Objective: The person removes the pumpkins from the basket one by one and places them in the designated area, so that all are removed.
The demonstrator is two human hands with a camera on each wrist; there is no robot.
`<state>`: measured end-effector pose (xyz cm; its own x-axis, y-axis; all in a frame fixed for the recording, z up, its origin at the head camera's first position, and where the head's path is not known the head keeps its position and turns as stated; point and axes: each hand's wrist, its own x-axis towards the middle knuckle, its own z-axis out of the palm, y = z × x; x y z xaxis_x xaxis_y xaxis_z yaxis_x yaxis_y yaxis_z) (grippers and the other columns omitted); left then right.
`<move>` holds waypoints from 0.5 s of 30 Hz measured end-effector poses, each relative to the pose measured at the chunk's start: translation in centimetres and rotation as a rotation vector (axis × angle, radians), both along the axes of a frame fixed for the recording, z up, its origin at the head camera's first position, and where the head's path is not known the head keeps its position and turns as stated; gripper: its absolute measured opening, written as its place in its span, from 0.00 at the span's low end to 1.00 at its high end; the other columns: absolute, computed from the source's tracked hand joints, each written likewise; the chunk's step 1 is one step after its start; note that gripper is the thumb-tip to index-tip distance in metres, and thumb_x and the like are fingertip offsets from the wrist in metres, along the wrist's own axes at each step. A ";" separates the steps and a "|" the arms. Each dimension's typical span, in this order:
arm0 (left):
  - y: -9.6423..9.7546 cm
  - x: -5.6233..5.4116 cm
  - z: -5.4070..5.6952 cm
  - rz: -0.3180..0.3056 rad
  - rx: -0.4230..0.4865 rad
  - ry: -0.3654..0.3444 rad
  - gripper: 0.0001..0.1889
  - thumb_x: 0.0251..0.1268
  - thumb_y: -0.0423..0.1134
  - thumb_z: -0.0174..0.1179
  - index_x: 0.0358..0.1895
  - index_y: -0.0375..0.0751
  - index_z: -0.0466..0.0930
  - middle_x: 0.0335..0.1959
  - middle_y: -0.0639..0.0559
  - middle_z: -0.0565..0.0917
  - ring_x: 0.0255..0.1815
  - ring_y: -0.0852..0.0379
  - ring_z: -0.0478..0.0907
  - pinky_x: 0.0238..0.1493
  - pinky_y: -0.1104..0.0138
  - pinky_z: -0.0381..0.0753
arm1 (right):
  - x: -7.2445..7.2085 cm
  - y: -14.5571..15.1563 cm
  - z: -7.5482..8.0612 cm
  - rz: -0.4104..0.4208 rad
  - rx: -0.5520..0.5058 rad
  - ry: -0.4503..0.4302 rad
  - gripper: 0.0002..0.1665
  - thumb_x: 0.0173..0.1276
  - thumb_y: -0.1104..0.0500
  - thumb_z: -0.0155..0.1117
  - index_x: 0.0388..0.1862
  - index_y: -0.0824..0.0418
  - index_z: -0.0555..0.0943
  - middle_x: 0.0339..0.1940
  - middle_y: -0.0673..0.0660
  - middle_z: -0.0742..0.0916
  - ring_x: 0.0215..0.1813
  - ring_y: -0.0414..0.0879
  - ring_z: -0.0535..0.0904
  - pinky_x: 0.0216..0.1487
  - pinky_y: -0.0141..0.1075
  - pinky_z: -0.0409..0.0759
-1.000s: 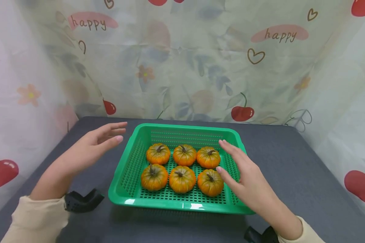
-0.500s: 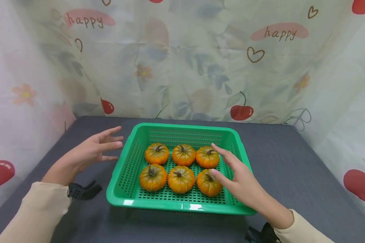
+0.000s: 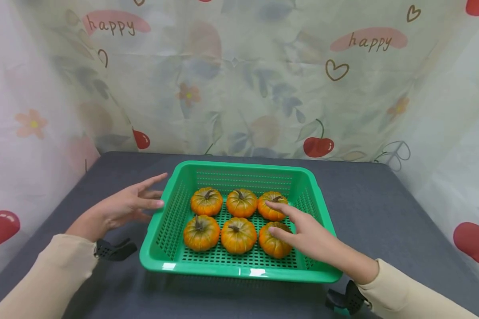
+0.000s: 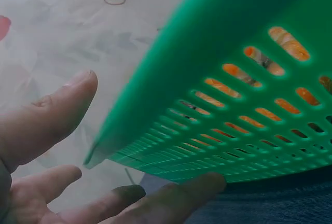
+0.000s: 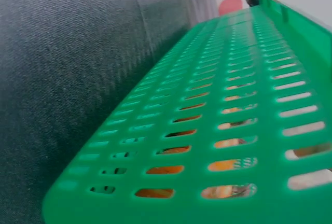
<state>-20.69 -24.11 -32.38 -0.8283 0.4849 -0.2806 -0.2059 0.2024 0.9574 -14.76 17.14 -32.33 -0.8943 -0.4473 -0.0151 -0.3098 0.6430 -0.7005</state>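
A green plastic basket stands on the dark table, holding several small orange pumpkins in two rows. My left hand is at the basket's left side with fingers spread and thumb by the rim. In the left wrist view, one finger lies along the low edge of the perforated wall; firm contact is hard to tell. My right hand hovers over the right end, thumb above the front right pumpkin, fingers above the back right pumpkin. Whether it touches either is unclear. Neither hand grips anything.
Behind the dark table hangs a printed curtain, with more curtain along both sides. The basket's perforated outer wall fills much of the right wrist view. Each wrist wears a black device.
My right hand has moved left and slightly down, farther over the right pumpkins. My left hand has come down and closer to the basket's left rim, fingers spreading. The pumpkins keep their places.
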 end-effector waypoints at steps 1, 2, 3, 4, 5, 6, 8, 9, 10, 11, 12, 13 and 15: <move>0.1 0.0 -0.1 -0.001 0.011 -0.007 0.51 0.67 0.35 0.61 0.79 0.54 0.30 0.77 0.31 0.46 0.64 0.41 0.73 0.57 0.39 0.76 | 0.0 -0.1 0.0 -0.002 0.017 -0.015 0.35 0.71 0.45 0.59 0.73 0.52 0.64 0.73 0.55 0.70 0.74 0.58 0.63 0.68 0.59 0.67; 0.1 0.0 -0.1 0.000 0.020 -0.015 0.51 0.66 0.34 0.61 0.79 0.55 0.30 0.77 0.31 0.46 0.62 0.42 0.74 0.56 0.40 0.77 | 0.0 -0.1 0.0 -0.004 0.032 -0.027 0.35 0.71 0.45 0.59 0.73 0.52 0.65 0.73 0.55 0.70 0.74 0.58 0.63 0.67 0.59 0.67; 0.2 -0.1 -0.2 0.000 0.032 -0.024 0.51 0.66 0.34 0.61 0.79 0.55 0.30 0.77 0.31 0.46 0.61 0.43 0.76 0.55 0.40 0.77 | 0.0 -0.2 0.0 -0.004 0.045 -0.038 0.34 0.71 0.45 0.59 0.73 0.52 0.65 0.72 0.55 0.71 0.74 0.57 0.63 0.67 0.59 0.68; 0.3 -0.1 -0.2 0.000 0.041 -0.030 0.51 0.66 0.33 0.61 0.79 0.56 0.31 0.77 0.31 0.46 0.59 0.44 0.77 0.55 0.41 0.78 | 0.0 -0.3 -0.1 -0.004 0.053 -0.049 0.34 0.71 0.45 0.59 0.72 0.52 0.66 0.72 0.54 0.71 0.73 0.57 0.64 0.67 0.58 0.68; 0.4 -0.1 -0.3 0.000 0.050 -0.037 0.50 0.66 0.33 0.61 0.79 0.56 0.31 0.77 0.32 0.46 0.58 0.45 0.78 0.54 0.41 0.78 | -0.1 -0.3 -0.1 -0.005 0.061 -0.056 0.34 0.71 0.45 0.60 0.72 0.52 0.66 0.72 0.54 0.72 0.73 0.57 0.64 0.66 0.58 0.69; 0.4 -0.1 -0.3 0.001 0.058 -0.042 0.50 0.66 0.33 0.61 0.79 0.57 0.31 0.77 0.32 0.46 0.57 0.45 0.79 0.54 0.42 0.79 | -0.1 -0.4 -0.2 -0.006 0.067 -0.062 0.33 0.71 0.45 0.60 0.72 0.52 0.67 0.71 0.54 0.72 0.73 0.57 0.65 0.66 0.58 0.69; 0.5 -0.2 -0.4 0.001 0.069 -0.050 0.50 0.67 0.32 0.60 0.79 0.58 0.31 0.77 0.32 0.47 0.56 0.46 0.80 0.54 0.43 0.80 | -0.2 -0.4 -0.3 -0.009 0.075 -0.072 0.33 0.70 0.46 0.61 0.71 0.52 0.68 0.70 0.53 0.73 0.72 0.56 0.65 0.65 0.57 0.70; 0.6 -0.2 -0.4 0.000 0.072 -0.053 0.50 0.67 0.32 0.60 0.79 0.58 0.32 0.77 0.32 0.48 0.56 0.47 0.80 0.54 0.43 0.80 | -0.3 -0.4 -0.4 -0.008 0.077 -0.077 0.32 0.70 0.46 0.61 0.70 0.52 0.69 0.70 0.53 0.74 0.72 0.56 0.66 0.65 0.57 0.70; 0.6 -0.2 -0.4 0.000 0.074 -0.054 0.50 0.67 0.32 0.60 0.79 0.58 0.32 0.77 0.33 0.48 0.56 0.47 0.80 0.54 0.44 0.80 | -0.4 -0.4 -0.5 -0.007 0.079 -0.083 0.32 0.70 0.46 0.61 0.70 0.52 0.69 0.70 0.53 0.74 0.72 0.56 0.66 0.65 0.57 0.71; 0.6 -0.2 -0.5 0.000 0.074 -0.057 0.50 0.67 0.32 0.60 0.79 0.59 0.32 0.77 0.33 0.48 0.55 0.48 0.80 0.54 0.44 0.80 | -0.5 -0.4 -0.5 -0.004 0.078 -0.089 0.32 0.70 0.47 0.62 0.70 0.53 0.69 0.70 0.53 0.74 0.72 0.56 0.66 0.65 0.57 0.71; 0.6 -0.2 -0.5 0.000 0.076 -0.059 0.50 0.67 0.31 0.59 0.79 0.59 0.32 0.77 0.33 0.48 0.55 0.48 0.80 0.54 0.44 0.80 | -0.5 -0.5 -0.6 0.000 0.076 -0.094 0.32 0.70 0.47 0.62 0.70 0.53 0.69 0.70 0.53 0.74 0.72 0.56 0.66 0.66 0.56 0.70; 0.6 -0.3 -0.5 0.000 0.078 -0.060 0.50 0.67 0.31 0.59 0.79 0.59 0.31 0.77 0.33 0.48 0.55 0.48 0.80 0.54 0.45 0.80 | -0.6 -0.5 -0.7 0.003 0.076 -0.099 0.32 0.69 0.48 0.62 0.70 0.53 0.69 0.70 0.52 0.75 0.72 0.56 0.66 0.66 0.56 0.70; 0.7 -0.3 -0.5 0.001 0.081 -0.064 0.50 0.67 0.31 0.59 0.79 0.60 0.31 0.77 0.33 0.49 0.56 0.48 0.80 0.54 0.45 0.81 | -0.7 -0.5 -0.8 0.009 0.076 -0.106 0.32 0.69 0.49 0.63 0.70 0.54 0.69 0.69 0.52 0.75 0.72 0.55 0.66 0.66 0.55 0.70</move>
<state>-20.98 -23.43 -32.93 -0.8108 0.5071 -0.2924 -0.2669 0.1243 0.9557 -15.47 16.62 -33.10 -0.8817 -0.4495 -0.1431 -0.2431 0.6930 -0.6787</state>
